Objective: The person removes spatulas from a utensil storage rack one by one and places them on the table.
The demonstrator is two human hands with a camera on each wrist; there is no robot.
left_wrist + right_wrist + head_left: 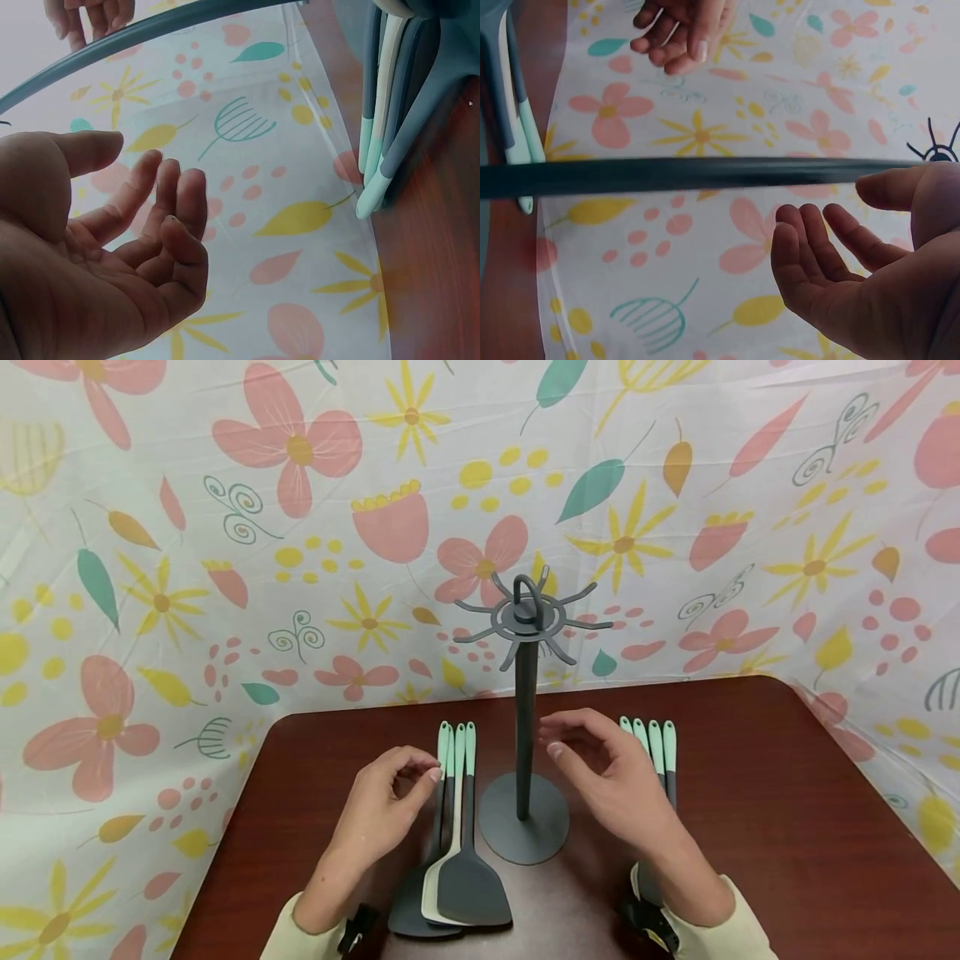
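A dark grey utensil stand (526,727) rises between the two hands, with a round base and a ring of hooks on top. My left hand (386,806) hovers left of it, fingers loosely bent, beside the handles of several turners (472,885) lying in a pile. Holding nothing, my right hand (611,777) is close to the pole; whether it touches is unclear. Both palms show in the wrist views, the left hand (112,247) and the right hand (855,277) bare of any object. Several mint-handled utensils (656,743) lie behind the right hand, their heads mostly hidden.
Everything stands on a dark red-brown table (787,827) with rounded far corners. A white cloth (450,468) printed with flowers and leaves hangs behind and beside it. Black straps (652,922) sit at the wrists.
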